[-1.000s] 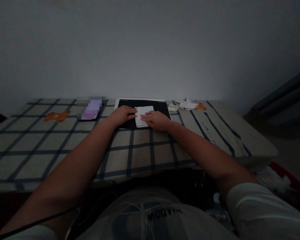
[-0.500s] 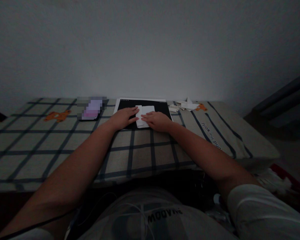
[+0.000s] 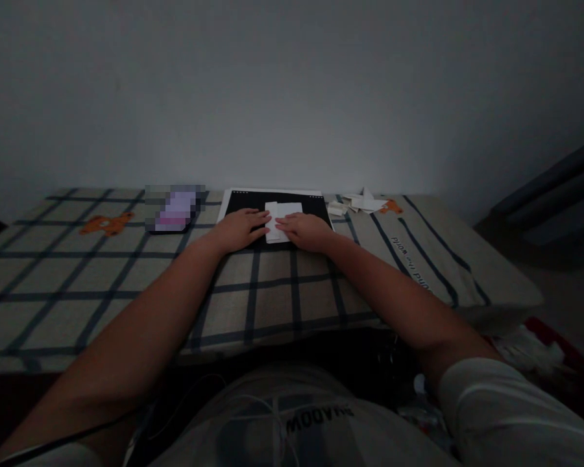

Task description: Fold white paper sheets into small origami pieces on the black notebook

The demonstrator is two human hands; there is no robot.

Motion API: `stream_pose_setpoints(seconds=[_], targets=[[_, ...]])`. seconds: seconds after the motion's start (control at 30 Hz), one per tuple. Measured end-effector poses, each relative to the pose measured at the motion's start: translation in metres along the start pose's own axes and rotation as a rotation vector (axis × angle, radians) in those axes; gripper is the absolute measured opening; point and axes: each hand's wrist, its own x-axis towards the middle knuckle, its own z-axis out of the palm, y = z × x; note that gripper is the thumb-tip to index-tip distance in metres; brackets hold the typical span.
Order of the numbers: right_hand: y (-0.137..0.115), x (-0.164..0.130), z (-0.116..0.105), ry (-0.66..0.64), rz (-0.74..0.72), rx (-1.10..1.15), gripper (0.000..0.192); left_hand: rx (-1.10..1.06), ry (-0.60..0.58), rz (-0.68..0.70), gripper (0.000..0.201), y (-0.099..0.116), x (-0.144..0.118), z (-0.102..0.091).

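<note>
arms: bare to short white sleeves (image 3: 506, 415)
shirt (image 3: 292, 421): pale, dark mirrored lettering
cable (image 3: 53, 441): thin, black, below left arm

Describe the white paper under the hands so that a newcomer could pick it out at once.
On the checked tablecloth, against the wall, lies a black mat. The white paper lies on it, pressed by the left hand and right hand. Unlike the paper scraps to the right, it lies on black.
</note>
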Motion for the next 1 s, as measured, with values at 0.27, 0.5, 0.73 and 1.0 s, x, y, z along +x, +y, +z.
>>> stream_pose_setpoints(seconds=[0.27,0.5,0.73,1.0], targets=[[0.003,0.001,0.005,0.030,0.007,0.011,0.044,0.002,-0.012,0.004,0.060,-0.003,0.001,0.003],[0.001,0.001,0.002,0.017,0.004,0.034,0.043,0.006,-0.030,-0.033,0.066,0.003,0.001,0.000],[0.002,0.000,0.004,0.046,-0.006,0.044,0.043,0.044,-0.052,-0.075,0.075,0.014,-0.001,-0.005],[0.005,0.001,0.006,0.059,-0.026,0.060,0.044,0.024,-0.025,-0.059,0.061,0.008,0.000,-0.003]])
